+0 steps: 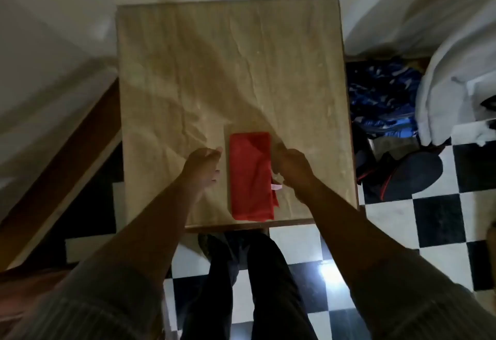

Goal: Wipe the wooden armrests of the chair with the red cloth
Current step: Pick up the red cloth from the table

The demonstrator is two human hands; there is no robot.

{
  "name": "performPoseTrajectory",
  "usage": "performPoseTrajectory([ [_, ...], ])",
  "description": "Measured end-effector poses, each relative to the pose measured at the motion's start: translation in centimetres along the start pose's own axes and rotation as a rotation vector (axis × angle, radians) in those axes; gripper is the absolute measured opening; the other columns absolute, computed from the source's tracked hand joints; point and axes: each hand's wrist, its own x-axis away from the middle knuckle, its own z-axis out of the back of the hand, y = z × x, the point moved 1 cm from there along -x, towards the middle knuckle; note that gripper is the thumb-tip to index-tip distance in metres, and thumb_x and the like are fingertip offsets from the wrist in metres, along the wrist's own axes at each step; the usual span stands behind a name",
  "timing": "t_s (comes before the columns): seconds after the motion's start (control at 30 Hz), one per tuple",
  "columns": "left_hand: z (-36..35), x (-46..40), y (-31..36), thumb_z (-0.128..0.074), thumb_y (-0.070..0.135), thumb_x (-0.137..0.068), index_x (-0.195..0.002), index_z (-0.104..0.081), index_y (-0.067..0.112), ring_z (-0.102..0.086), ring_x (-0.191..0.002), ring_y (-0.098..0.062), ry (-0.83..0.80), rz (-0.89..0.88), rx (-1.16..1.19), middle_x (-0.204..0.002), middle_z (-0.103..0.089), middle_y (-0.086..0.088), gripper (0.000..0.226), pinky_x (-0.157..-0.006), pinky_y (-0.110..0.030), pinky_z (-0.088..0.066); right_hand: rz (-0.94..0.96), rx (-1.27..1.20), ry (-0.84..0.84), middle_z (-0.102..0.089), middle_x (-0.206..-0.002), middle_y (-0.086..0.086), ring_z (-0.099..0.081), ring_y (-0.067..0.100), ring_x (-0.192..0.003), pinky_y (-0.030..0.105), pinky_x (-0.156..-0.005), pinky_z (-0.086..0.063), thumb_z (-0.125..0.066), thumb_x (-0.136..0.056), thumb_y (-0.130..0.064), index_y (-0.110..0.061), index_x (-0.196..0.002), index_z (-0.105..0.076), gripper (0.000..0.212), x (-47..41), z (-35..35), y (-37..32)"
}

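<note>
A red cloth (251, 176), folded into a long rectangle, lies flat near the front edge of a table (188, 71) covered with a creased tan sheet. My left hand (202, 166) hovers just left of the cloth with loosely curled fingers, apart from it and holding nothing. My right hand (294, 169) is at the cloth's right edge, fingers curled down by a small white tag; whether it pinches the cloth is unclear. No chair armrest is recognisable in this view.
A dark wooden piece (61, 168) slants along the left. Blue patterned fabric (381, 98) and dark bags (402, 176) lie right of the table, with white bedding (456, 84) beyond. My legs stand on a black-and-white checkered floor (429, 219).
</note>
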Motion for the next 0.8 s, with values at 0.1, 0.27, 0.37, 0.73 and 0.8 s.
performPoseTrajectory([
  [0.1, -1.6, -1.3, -1.1, -0.058, 0.028, -0.098, -0.097, -0.059, 0.016, -0.060, -0.088, -0.022, 0.004, -0.025, -0.042, -0.098, -0.062, -0.006, 0.013, -0.077, -0.032, -0.048, 0.097, 0.049, -0.031, -0.071, -0.090, 0.006, -0.068, 0.022, -0.082, 0.033, -0.074, -0.052, -0.057, -0.092, -0.047, -0.009, -0.106, -0.071, 0.042, -1.2, -1.5, 1.0],
  [0.27, -3.7, -1.6, -1.8, -0.062, 0.010, -0.093, -0.077, -0.058, 0.026, -0.062, -0.077, -0.018, 0.066, -0.080, -0.127, -0.084, -0.063, -0.001, 0.023, -0.079, -0.039, -0.055, 0.223, 0.068, -0.038, -0.068, -0.094, -0.009, -0.068, 0.014, -0.087, 0.033, -0.078, -0.055, -0.063, -0.085, -0.017, -0.025, -0.133, -0.058, 0.049, -1.8, -3.4, 1.7],
  [0.37, -3.2, -1.4, -1.8, -0.058, 0.007, -0.095, -0.084, -0.059, 0.015, -0.060, -0.073, -0.017, 0.051, -0.025, -0.076, -0.084, -0.061, -0.002, 0.014, -0.069, -0.036, -0.056, 0.208, 0.082, -0.037, -0.069, -0.100, 0.000, -0.068, 0.021, -0.091, 0.040, -0.083, -0.057, -0.059, -0.088, -0.014, -0.018, -0.130, -0.060, 0.042, -1.4, -3.7, 1.8],
  [0.73, 8.7, 8.0, -6.1, -0.057, 0.006, -0.096, -0.111, -0.063, 0.006, -0.069, -0.088, -0.023, 0.117, -0.111, 0.299, -0.103, -0.069, -0.012, 0.016, -0.066, -0.033, -0.062, 0.380, 0.167, -0.246, -0.070, -0.103, 0.003, -0.069, 0.023, -0.094, 0.047, -0.086, -0.058, -0.061, -0.093, -0.022, -0.020, -0.107, -0.063, 0.014, 8.0, -10.5, -3.2],
  [0.8, 12.2, 10.8, -8.3, -0.057, 0.008, -0.096, -0.109, -0.064, 0.009, -0.072, -0.084, -0.020, 0.165, -0.134, 0.361, -0.101, -0.070, -0.010, 0.015, -0.064, -0.030, -0.061, 0.438, 0.180, -0.322, -0.071, -0.104, 0.002, -0.070, 0.021, -0.094, 0.049, -0.088, -0.058, -0.062, -0.094, -0.023, -0.023, -0.102, -0.061, 0.008, 11.0, -13.2, -3.9],
])
